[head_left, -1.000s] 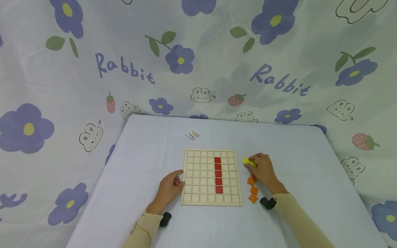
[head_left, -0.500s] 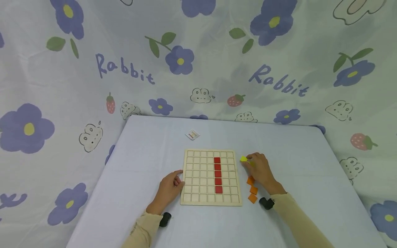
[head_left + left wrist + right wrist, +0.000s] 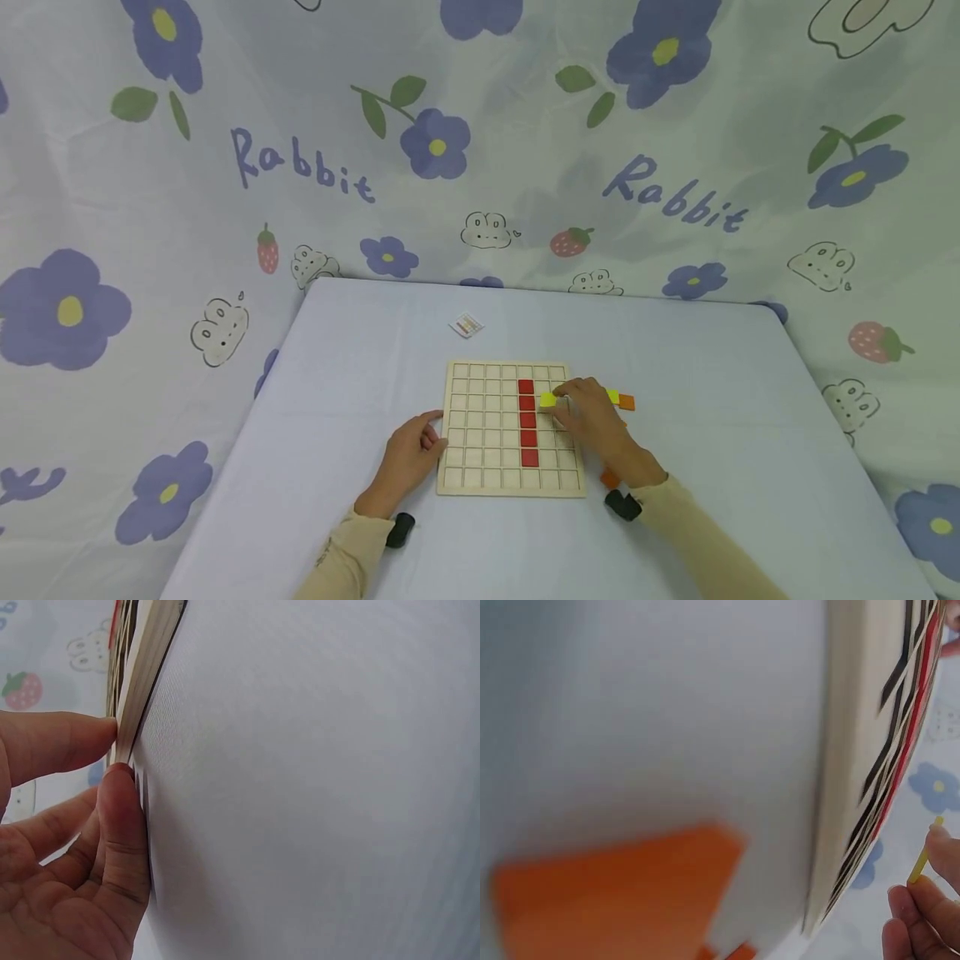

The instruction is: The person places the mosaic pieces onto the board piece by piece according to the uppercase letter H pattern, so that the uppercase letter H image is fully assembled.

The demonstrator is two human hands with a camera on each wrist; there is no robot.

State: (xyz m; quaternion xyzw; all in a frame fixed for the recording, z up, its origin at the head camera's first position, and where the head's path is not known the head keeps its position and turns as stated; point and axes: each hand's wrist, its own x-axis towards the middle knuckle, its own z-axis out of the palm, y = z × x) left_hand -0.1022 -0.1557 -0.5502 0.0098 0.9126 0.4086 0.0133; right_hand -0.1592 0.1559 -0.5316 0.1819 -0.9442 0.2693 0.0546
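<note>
A wooden grid board (image 3: 472,439) lies on the table with a column of red square tiles (image 3: 528,420) in it. In the head view my right hand (image 3: 596,425) is over the board's right side, pinching a yellow square tile (image 3: 548,401) just right of the red column. The right wrist view shows this yellow tile (image 3: 927,851) edge-on between thumb and fingers. My left hand (image 3: 405,461) touches the board's left edge with thumb and index fingertips. Seen close in the left wrist view, those fingertips (image 3: 105,739) rest against the board's side (image 3: 135,690).
Right of the board lie another yellow tile (image 3: 612,397) and orange tiles (image 3: 626,402), some partly hidden by my right hand and arm. A small printed card (image 3: 467,325) lies behind the board on the white table (image 3: 360,358). Patterned cloth (image 3: 525,167) hangs beyond.
My right hand has moved left with a yellow tile, from beside the board to over its right columns, uncovering a yellow and an orange tile. The left hand stays put.
</note>
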